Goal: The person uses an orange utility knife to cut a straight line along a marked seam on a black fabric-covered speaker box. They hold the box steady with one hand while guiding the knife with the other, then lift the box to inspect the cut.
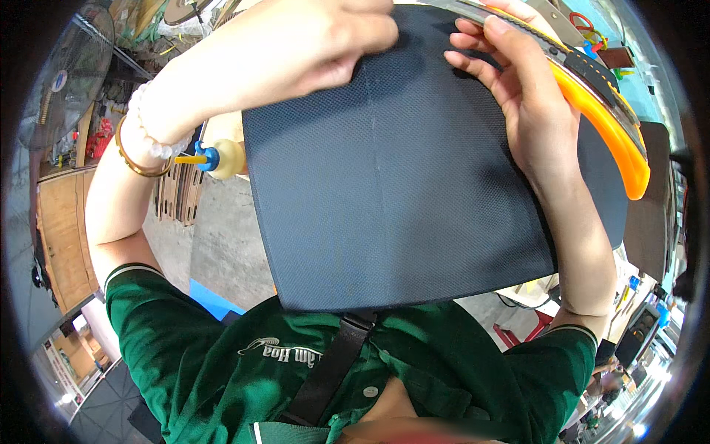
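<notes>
A dark navy textured fabric panel (392,185) hangs down in front of my chest, held up by its top edge. My left hand (325,41) is closed on the upper left part of the panel, with a bead bracelet and a gold bangle on that wrist. My right hand (518,96) grips the panel's upper right edge, fingers curled over its face. A curved orange ruler (606,126) with a dark strip along it lies just beyond my right hand, behind the panel.
A glue bottle with a blue and yellow nozzle (222,157) sits on the pale worktable (229,237) at the left. A fan (63,81) and wooden cabinet (63,237) stand at far left. Tools and clutter fill the right edge.
</notes>
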